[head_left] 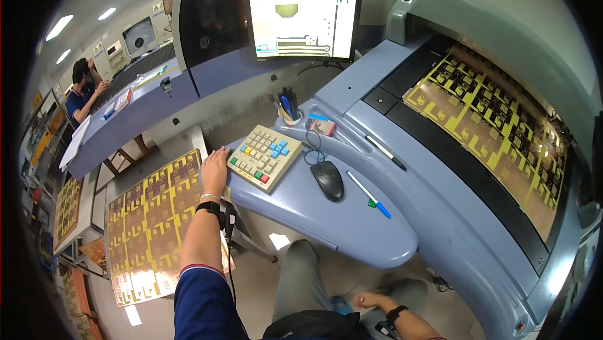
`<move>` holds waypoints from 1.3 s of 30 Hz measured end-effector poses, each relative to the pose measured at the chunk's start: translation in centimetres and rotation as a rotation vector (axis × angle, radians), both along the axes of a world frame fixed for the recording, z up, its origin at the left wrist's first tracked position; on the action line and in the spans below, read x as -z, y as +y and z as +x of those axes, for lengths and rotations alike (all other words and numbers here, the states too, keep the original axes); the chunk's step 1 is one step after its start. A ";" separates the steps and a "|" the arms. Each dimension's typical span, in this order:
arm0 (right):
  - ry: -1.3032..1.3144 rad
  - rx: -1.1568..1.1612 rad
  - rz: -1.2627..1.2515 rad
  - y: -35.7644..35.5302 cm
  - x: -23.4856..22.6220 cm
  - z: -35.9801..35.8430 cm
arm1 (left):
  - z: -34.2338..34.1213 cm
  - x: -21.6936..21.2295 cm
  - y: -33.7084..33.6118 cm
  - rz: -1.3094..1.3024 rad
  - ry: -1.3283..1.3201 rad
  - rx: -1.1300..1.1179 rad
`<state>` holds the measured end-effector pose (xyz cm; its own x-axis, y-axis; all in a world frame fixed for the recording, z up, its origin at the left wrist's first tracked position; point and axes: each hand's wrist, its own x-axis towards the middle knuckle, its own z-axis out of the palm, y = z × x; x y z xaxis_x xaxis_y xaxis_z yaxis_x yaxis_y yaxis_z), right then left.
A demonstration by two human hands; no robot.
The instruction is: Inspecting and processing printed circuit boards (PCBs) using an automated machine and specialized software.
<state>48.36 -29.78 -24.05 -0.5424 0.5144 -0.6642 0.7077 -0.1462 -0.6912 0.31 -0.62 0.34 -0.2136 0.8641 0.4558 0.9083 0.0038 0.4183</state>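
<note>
Left hand (214, 170) rested flat, fingers (217, 155) spread apart and clamped on nothing, at the left edge of the beige keypad (264, 156) with coloured keys. Keypad sat tilted on the curved blue-grey table (326, 227), just left of a black mouse (328, 180). Right hand (370, 301) hung low near the knee, fingers loosely curled, empty, well apart from the table. Beyond the mouse lay a blue-and-green pen (369, 195) and a black pen (385, 152). A cup of pens (289, 109) stood behind the keypad, below the lit monitor (303, 21). Yellow circuit panels (154, 227) lay stacked beside the left forearm; another panel (496, 126) lay on the machine bed at right.
</note>
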 end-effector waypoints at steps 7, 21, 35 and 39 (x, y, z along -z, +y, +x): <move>-0.244 -0.315 -0.368 -3.4 14.0 -1.6 | 0.8 0.2 0.3 -0.054 -0.005 0.058; 0.199 -0.413 -0.224 9.0 11.1 -6.8 | 1.3 -1.9 -0.8 -0.142 -0.115 -0.029; 0.172 -0.141 0.118 12.1 0.2 -2.3 | -0.7 0.9 0.3 -0.011 -0.128 -0.031; 0.134 0.048 0.168 8.0 -3.6 0.9 | -1.2 1.8 1.4 0.010 -0.289 -0.015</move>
<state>49.26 -21.80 -20.47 -0.5922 0.6393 -0.4906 0.6027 -0.0528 -0.7962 -0.84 0.79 -1.47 -0.3486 0.8558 0.3823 0.7510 0.0110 0.6602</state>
